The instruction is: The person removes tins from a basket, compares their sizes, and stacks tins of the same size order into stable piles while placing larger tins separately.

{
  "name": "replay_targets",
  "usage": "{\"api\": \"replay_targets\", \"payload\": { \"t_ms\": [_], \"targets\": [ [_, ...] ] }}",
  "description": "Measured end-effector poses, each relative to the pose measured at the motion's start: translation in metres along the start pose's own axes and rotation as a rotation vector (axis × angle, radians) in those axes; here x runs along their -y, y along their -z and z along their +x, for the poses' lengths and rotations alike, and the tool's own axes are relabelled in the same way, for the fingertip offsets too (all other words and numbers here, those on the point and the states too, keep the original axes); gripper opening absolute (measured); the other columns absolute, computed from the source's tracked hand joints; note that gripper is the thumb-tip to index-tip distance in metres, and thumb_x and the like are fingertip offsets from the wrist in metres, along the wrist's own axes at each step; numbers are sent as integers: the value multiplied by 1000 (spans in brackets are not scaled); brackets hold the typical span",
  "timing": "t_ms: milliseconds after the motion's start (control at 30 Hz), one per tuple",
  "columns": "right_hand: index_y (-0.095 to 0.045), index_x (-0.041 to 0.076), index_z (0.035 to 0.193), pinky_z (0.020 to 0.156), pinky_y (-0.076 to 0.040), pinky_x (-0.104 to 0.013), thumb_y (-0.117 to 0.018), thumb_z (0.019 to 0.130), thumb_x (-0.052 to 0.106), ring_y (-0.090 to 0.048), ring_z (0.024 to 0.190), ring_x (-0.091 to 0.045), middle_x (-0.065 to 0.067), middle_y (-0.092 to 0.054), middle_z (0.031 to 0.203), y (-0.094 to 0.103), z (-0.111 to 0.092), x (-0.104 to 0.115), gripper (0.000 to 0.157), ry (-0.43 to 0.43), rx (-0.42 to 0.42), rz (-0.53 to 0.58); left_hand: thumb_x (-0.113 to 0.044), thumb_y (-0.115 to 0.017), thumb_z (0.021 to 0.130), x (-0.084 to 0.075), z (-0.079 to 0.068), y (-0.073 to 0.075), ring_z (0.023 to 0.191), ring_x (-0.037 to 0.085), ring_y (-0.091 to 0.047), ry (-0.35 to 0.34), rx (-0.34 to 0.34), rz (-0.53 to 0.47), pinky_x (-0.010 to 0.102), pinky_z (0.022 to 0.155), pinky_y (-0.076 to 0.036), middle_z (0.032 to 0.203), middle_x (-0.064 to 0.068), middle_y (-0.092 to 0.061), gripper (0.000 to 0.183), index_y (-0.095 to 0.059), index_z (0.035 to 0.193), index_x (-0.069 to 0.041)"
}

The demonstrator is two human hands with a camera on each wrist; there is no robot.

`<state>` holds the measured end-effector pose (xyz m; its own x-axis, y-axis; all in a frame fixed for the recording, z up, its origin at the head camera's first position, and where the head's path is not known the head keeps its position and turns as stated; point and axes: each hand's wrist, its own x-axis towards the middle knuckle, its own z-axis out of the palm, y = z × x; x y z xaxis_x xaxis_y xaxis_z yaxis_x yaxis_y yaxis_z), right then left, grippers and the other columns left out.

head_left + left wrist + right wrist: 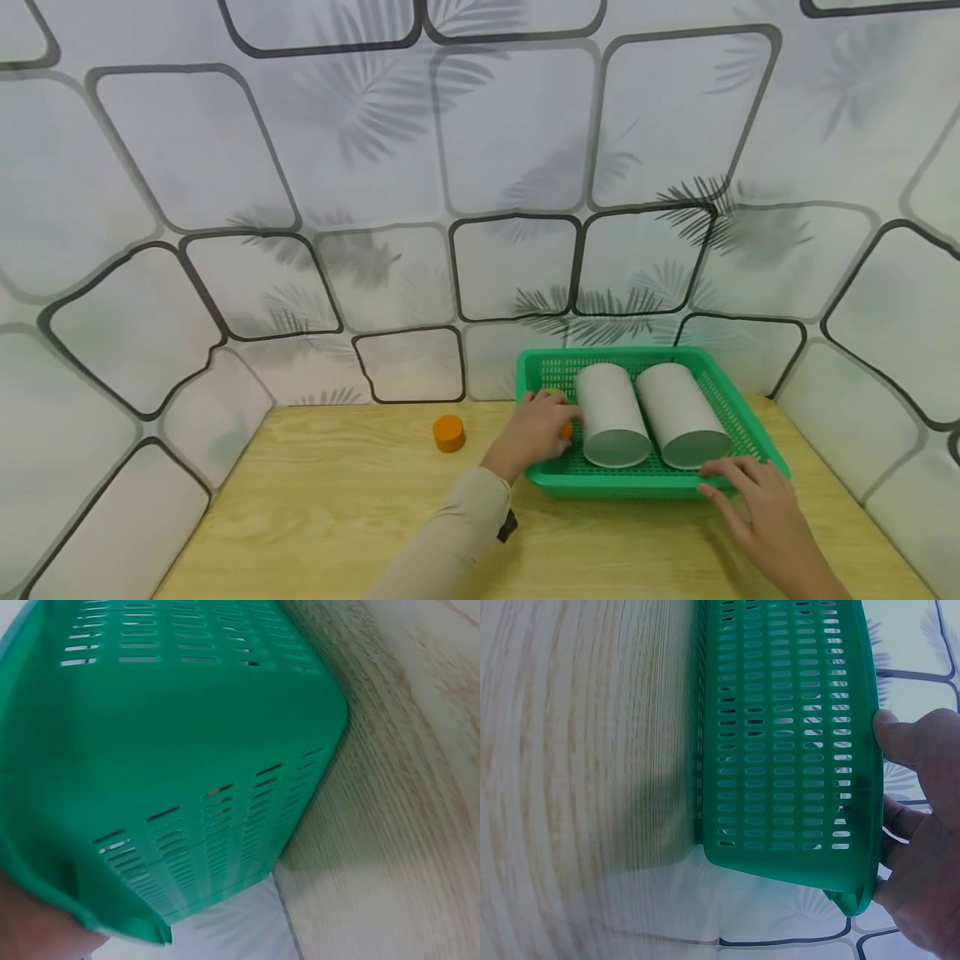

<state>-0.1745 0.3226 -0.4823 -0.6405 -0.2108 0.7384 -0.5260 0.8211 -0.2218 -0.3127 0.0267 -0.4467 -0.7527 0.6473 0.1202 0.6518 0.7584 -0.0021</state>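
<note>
Step, as judged: positioning orange piece [566, 430] in green basket [615, 486], left of white cylinders [609, 404]; left hand [532, 427] at orange piece, grip obscured, cannot tell; right hand [761, 504] pinches green basket at front; next move likely requires basket steadied

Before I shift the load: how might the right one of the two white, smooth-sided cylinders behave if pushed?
The right white cylinder lies on its curved side, so it would probably roll if pushed sideways. The raised walls of the green slotted plastic basket would likely contain it. The cylinder's undented outline suggests it's fairly stiff.
</note>
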Motion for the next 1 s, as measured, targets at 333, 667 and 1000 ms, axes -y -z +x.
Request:
{"api": "replay_targets", "payload": {
  "t_ms": [333, 667, 1000],
  "targets": [
    [-73, 18, 102, 78, -33, -31, -88, 68, -2, -52, 87, -13, 7, -64, 98, 1, -1, 3, 42, -18, -6, 0, -31, -77, 94, -7, 9, -5, 103, 19, -50, 32, 75, 95, 37, 83, -36, 124, -8, -61, 41, -67, 132, -42],
    [-73, 15, 101, 79, -34, -33, -87, 68, -1, -51, 88, -11, 6, -64, 97, 0, -2, 1, 39, -10, -7, -9, -28, -80, 92, -12, 10, -7, 109, 19, -59, 56, 126, 171, 49, 107, -41, 121, -10, -62, 40, -69, 128, -42],
    [-73, 14, 101, 79, -34, -32, -88, 67, 0, -51, 88, -11, 5, -65, 97, -1, -3, 1, 40, -5, -20, -3, -27, -80, 92, -13, 10, -8, 102, 18, -59, 53, 145, 186, 49, 107, -41, 120, -10, -60, 35, -70, 122, -42]
  ]
}}
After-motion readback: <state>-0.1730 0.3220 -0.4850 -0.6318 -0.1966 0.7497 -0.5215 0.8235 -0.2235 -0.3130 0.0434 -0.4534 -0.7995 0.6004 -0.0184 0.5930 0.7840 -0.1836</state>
